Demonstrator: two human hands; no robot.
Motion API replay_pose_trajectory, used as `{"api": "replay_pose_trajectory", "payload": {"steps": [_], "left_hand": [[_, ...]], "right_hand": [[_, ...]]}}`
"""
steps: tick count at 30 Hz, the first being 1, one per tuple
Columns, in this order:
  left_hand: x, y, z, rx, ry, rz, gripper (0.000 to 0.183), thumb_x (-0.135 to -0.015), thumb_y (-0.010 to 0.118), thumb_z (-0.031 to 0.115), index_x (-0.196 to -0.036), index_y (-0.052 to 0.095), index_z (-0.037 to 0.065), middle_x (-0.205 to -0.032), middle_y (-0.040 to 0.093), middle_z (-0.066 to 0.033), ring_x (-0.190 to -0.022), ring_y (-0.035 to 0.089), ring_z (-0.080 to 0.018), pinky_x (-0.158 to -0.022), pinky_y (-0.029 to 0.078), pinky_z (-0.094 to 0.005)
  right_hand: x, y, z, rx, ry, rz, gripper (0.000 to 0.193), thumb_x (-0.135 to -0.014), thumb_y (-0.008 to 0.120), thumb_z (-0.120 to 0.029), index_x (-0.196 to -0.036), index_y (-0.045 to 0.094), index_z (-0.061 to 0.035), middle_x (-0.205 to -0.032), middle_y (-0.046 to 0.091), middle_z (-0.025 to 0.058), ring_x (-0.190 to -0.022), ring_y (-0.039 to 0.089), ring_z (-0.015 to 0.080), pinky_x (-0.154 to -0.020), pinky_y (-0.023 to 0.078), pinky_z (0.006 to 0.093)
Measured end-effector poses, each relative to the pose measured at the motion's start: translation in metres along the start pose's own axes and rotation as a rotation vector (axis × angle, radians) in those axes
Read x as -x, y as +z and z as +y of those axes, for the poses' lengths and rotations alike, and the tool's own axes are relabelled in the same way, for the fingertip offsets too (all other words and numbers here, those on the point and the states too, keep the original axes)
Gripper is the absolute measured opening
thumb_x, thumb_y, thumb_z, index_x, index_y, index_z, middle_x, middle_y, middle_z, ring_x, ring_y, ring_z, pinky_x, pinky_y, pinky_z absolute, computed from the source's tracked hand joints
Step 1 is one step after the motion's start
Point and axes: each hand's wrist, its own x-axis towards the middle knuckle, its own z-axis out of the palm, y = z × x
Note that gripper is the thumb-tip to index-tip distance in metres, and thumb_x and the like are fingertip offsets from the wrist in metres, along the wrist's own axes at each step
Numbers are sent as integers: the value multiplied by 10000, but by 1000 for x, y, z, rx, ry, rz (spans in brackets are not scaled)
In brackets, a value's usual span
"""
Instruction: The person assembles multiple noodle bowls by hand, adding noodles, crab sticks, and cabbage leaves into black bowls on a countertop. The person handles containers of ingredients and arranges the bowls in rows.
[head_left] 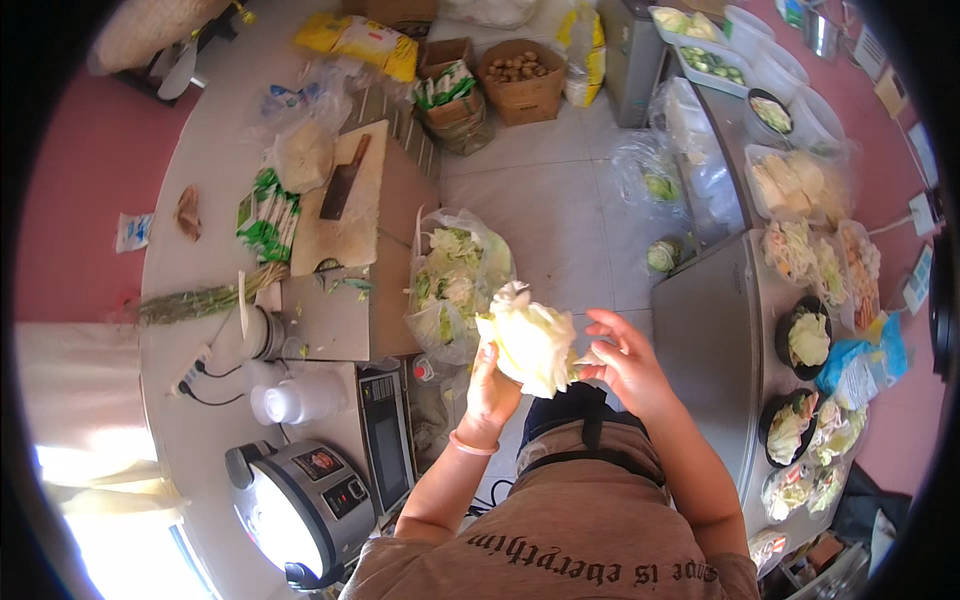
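The pale cabbage (532, 345) sits gripped in the left hand (492, 388), its long axis running far-left to near-right; the right hand (630, 368), half-curled, meets its right edge, pinching or not, I cannot tell.

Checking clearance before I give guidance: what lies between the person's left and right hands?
The head view shows a pale leafy head between them, held in the left hand; the right hand is at its right edge.

Pale yellow-green cabbage (535, 345) (brown shirt (580, 500), black lettering (560, 560)).
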Motion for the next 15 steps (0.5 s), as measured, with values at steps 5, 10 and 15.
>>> {"api": "replay_pose_trajectory", "payload": {"steps": [5,10,15], "left_hand": [[9,6,6,-349,449,87,605,-877,786,142,-1368,438,85,-1285,575,-47,-1192,554,-175,-1033,451,-348],[24,-34,26,-251,463,341,541,-870,778,72,-1317,471,71,-1188,590,-21,-1079,573,-145,-979,461,-308],[64,-54,25,-224,355,409,596,-889,754,74,-1399,446,75,-1240,593,-35,-1162,572,-167,-1022,470,-342]], "right_hand": [[-31,19,46,479,-238,26,466,-877,757,-48,-1269,507,-32,-1128,607,80,-1040,607,153,-826,532,303],[-44,17,32,52,-215,130,264,-917,712,-65,-1111,533,-62,-999,654,61,-850,664,153,-722,549,314],[-99,52,20,244,-9,11,469,-941,714,-189,-1307,464,-35,-1132,641,118,-1008,635,177,-846,533,359]]}}
